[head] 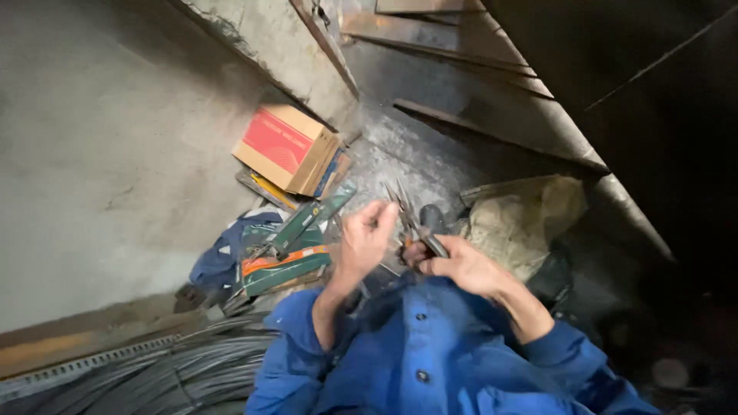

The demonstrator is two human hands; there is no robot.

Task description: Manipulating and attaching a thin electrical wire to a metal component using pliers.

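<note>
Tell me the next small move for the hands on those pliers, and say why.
Probably ease the left hand in to steady the thin piece at the tip of the pliers. The right hand already grips the handles, and the left fingers are pinched just beside the tip. What they pinch is too blurred to tell.

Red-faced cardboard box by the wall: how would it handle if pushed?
The cardboard box lies propped crooked on flat packets, so it would probably slide or tip off. It looks flat-sided, so unlikely to roll. Weight cannot be told.
</note>
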